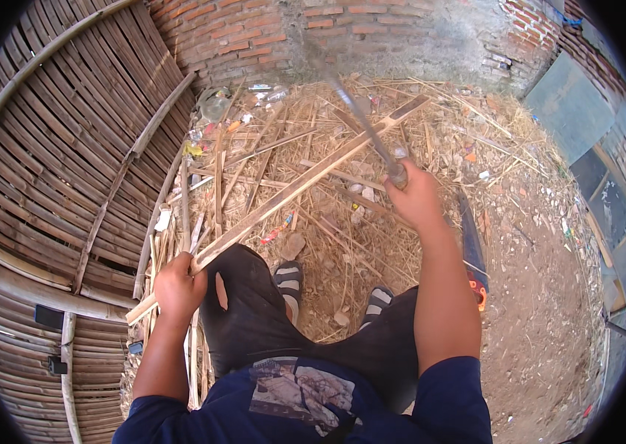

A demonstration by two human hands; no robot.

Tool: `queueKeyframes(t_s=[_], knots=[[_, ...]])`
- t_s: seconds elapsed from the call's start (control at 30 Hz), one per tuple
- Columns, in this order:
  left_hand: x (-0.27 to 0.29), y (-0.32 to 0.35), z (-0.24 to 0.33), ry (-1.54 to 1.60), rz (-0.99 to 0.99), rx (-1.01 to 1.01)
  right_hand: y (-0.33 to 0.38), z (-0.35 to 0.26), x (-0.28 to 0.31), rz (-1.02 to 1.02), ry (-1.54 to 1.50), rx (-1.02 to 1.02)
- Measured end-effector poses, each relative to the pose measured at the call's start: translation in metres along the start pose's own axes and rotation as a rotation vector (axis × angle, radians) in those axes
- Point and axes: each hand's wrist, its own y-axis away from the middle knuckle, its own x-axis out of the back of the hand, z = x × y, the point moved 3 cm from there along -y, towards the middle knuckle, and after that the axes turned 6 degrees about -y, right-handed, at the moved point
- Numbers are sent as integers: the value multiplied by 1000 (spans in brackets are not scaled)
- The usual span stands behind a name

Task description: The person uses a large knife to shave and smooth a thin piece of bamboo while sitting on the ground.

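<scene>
My left hand [179, 285], at the left beside my knee, is closed around a long split bamboo slat [283, 196]. The slat slants up to the far right, dark along its middle and pale at its edges; a short end sticks out behind my fist. In my right hand [416, 194] is the handle of a machete [366, 122], fingers wrapped round it. Its long grey blade points up and away to the left, smeared by motion toward the tip. In the picture the blade crosses the slat's far part; whether they touch I cannot tell.
A hand saw [470, 233] with an orange handle lies right of my right forearm. Bamboo strips, straw, stones and litter cover the ground [527, 333] around my sandalled feet. A bamboo-slat wall [54, 155] stands close at left, a brick wall [253, 33] ahead, grey panels [572, 107] at right.
</scene>
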Motion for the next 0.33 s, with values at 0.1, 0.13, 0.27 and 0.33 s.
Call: queueKeyframes(t_s=[0.1,0.13,0.27,0.33], knots=[[0,-6,21,58,-59,31,19,-42,-33,-220,223,299],[1,-8,24,80,-67,38,22,-50,-39,-272,322,447],[3,-7,25,235,-305,67,17,-43,-28,-207,297,360],[2,-5,17,246,-402,66,-3,-6,-12,-126,99,50]])
